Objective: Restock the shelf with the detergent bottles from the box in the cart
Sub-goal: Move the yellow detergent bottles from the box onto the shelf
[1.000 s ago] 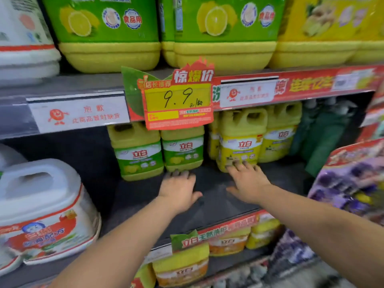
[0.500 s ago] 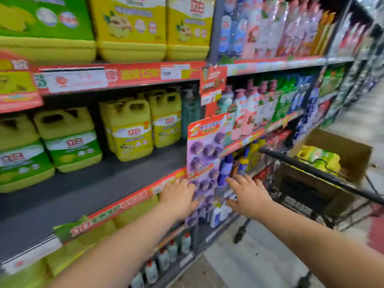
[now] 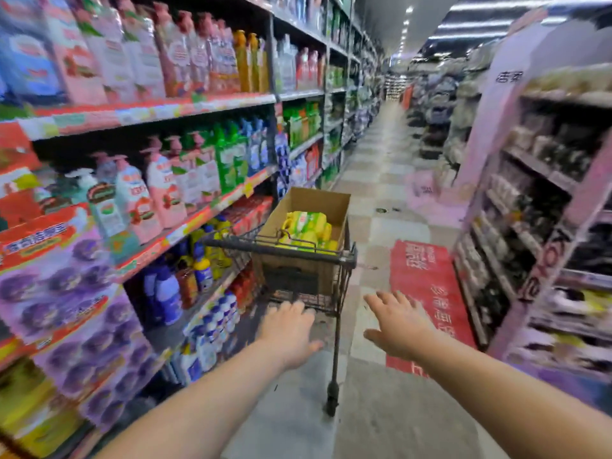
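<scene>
A dark wire cart [image 3: 344,260] stands in the aisle ahead of me, close to the left shelving. In it sits an open cardboard box [image 3: 318,202] holding several yellow-green detergent bottles [image 3: 308,228]. My left hand [image 3: 288,332] is stretched out below the cart's near side, fingers apart and holding nothing. My right hand [image 3: 395,323] is held out to the right of the cart, also spread and holding nothing. Neither hand touches the cart or the box.
Long shelving [image 3: 185,223] packed with cleaning bottles runs along the left. Purple hanging packs [image 3: 66,293] stick out at the near left. A second shelf unit [image 3: 546,210] lines the right. A red floor mat [image 3: 427,293] lies beside the cart, and the aisle runs on behind it.
My view has swung right, from the shelf with the yellow detergent jugs to the aisle and cart. Both hands have left the shelf and now reach toward the cart.
</scene>
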{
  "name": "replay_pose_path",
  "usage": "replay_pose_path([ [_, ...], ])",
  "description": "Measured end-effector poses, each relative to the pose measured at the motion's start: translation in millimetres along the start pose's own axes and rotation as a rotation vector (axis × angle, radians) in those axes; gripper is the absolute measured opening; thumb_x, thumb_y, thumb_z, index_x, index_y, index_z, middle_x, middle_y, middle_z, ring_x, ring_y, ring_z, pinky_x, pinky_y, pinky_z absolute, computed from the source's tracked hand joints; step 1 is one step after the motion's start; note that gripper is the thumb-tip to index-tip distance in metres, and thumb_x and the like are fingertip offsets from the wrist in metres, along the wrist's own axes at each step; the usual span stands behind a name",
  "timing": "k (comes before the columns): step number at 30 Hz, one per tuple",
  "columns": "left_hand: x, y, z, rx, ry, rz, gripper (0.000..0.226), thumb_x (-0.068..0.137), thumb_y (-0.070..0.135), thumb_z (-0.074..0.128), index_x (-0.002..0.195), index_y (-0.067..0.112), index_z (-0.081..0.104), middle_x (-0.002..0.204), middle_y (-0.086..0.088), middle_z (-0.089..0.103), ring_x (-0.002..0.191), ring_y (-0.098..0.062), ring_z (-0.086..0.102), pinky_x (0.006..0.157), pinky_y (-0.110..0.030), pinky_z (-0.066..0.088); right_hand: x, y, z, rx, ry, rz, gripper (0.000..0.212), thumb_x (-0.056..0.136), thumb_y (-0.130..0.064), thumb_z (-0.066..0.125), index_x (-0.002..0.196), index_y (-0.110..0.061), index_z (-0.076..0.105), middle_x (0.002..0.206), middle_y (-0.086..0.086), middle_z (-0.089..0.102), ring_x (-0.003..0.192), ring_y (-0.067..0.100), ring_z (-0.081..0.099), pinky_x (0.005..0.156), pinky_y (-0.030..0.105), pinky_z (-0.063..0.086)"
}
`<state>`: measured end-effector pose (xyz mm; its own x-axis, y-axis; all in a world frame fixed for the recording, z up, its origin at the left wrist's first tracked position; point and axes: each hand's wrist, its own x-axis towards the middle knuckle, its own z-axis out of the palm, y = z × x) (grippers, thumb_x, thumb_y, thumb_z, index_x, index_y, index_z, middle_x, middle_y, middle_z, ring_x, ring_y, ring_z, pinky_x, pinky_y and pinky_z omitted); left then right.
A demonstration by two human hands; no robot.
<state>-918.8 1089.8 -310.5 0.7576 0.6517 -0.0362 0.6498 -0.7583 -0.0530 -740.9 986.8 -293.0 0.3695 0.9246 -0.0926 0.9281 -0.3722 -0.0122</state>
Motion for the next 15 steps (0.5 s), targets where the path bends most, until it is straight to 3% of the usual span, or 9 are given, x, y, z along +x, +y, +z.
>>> replay_pose_path([
  [7, 93, 68, 2, -0.006, -0.034, 0.13, 0.056, 0.085, 0.058, 0.049, 0.125, 0.018, 0.047, 0.127, -0.007, 0.048, 0.122, -0.029, 0.043, 0.099, -0.041, 0.036, 19, 84, 11, 0.011, -0.021, 0.137, 0.072, 0.088, -0.052, 0.049, 0.147, -0.025, 0.018, 0.154, 0.005, 0.024, 0.142, 0.031, 0.021, 0.112, 0.053, 0.023],
  [15, 248, 106, 10, -0.05, -0.022, 0.23, 0.059, 0.083, 0.062, 0.049, 0.124, 0.019, 0.05, 0.126, -0.006, 0.049, 0.121, -0.028, 0.044, 0.097, -0.042, 0.037, 113, 172, 3, -0.016, -0.049, 0.224, 0.073, 0.09, -0.051, 0.049, 0.149, -0.026, 0.014, 0.156, 0.003, 0.021, 0.144, 0.028, 0.016, 0.114, 0.051, 0.021],
])
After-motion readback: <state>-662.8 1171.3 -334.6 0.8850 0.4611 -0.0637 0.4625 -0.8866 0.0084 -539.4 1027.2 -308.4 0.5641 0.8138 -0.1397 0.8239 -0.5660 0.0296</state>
